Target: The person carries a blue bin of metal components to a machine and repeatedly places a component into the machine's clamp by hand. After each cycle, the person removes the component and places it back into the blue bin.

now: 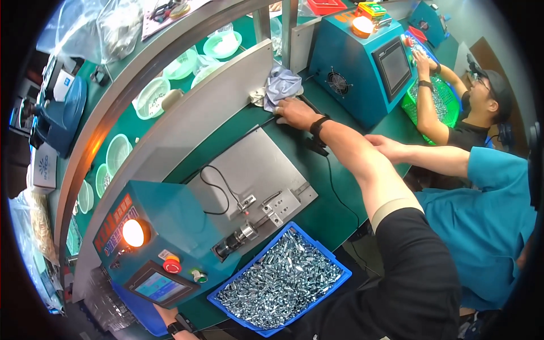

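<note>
Two teal machines [170, 226] stood on the bench, one blue tray [334, 272] of metal parts, one green basket [450, 107], and one grey rag [281, 85] just beyond the fingers [286, 107].

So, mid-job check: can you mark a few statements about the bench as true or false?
1. The right hand lies on a grey-blue cloth beside the metal partition. True.
2. The blue tray is empty. False: it is full of small shiny metal parts.
3. The orange lamp on the near teal machine is lit. True.
4. The teal-sleeved co-worker's hand rests in the green basket. False: it touches the person's right forearm; another person works at that basket.
</note>
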Demonstrator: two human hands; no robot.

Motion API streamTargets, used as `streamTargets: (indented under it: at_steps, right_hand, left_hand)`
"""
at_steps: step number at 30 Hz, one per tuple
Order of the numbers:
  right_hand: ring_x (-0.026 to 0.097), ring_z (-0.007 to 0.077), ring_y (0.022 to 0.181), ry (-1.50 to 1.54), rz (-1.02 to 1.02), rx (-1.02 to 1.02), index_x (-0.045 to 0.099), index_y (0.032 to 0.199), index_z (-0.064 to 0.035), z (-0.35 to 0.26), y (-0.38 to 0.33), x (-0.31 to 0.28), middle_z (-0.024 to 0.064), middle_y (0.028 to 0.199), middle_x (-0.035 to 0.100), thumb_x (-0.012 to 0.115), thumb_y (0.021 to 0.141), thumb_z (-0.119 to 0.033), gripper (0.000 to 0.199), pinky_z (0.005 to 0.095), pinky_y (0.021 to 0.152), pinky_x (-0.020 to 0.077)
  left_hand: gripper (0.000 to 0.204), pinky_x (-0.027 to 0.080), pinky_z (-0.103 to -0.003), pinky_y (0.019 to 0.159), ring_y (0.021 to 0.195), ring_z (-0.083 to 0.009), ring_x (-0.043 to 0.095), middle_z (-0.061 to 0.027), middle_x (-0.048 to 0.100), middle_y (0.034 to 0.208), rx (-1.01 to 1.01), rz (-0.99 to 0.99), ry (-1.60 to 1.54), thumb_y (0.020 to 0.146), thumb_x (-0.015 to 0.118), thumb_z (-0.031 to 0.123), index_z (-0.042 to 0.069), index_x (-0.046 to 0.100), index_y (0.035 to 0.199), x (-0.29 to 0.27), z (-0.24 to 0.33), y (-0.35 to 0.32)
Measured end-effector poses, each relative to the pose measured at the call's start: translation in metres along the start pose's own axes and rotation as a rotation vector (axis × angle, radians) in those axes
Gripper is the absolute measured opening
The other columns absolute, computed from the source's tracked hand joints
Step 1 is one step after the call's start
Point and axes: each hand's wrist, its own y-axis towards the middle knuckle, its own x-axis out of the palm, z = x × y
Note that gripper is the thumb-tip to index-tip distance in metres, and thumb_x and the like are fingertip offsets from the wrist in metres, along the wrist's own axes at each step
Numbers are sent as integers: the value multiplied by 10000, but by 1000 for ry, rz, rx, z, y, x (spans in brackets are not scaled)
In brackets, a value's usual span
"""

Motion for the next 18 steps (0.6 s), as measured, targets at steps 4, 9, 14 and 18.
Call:
streamTargets:
  at_steps: [4, 9, 14, 18]
  right_hand:
    - [635, 347, 899, -36, -31, 24, 678, 940, -77, 13, 1, -10, 136, 908, 619, 618, 894, -222, 163, 459, 745, 517]
    - [633, 372, 822, 22, 132, 25, 668, 941, -61, 9, 33, -72, 153, 874, 602, 613, 892, -180, 139, 466, 682, 512]
    - [624, 389, 799, 196, 337, -62, 655, 902, -39, -50, 81, -116, 159, 866, 597, 620, 881, -136, 105, 471, 672, 508]
    - [650, 368, 819, 256, 366, -44, 666, 880, -92, -91, 99, -87, 129, 884, 625, 658, 820, -186, 112, 491, 685, 524]
  left_hand:
    - [730, 480, -386, 956, 1091, -299, 622, -177, 651, 1149, -12, 18, -17, 560, 867, 24, -33, 536, 1208, 3, -6, 1]
    - [835, 459, -384, 984, 1099, -286, 590, -163, 609, 1171, -231, -56, -73, 524, 878, 29, -32, 470, 1251, 3, 9, 6]
    - [871, 495, -388, 948, 1074, -287, 617, -168, 629, 1177, -231, -20, -39, 479, 890, -8, -22, 494, 1255, 2, 7, 4]
    - [961, 466, -367, 986, 1105, -269, 585, -147, 596, 1186, -287, -19, 8, 417, 876, -30, -27, 441, 1274, -4, -19, 3]
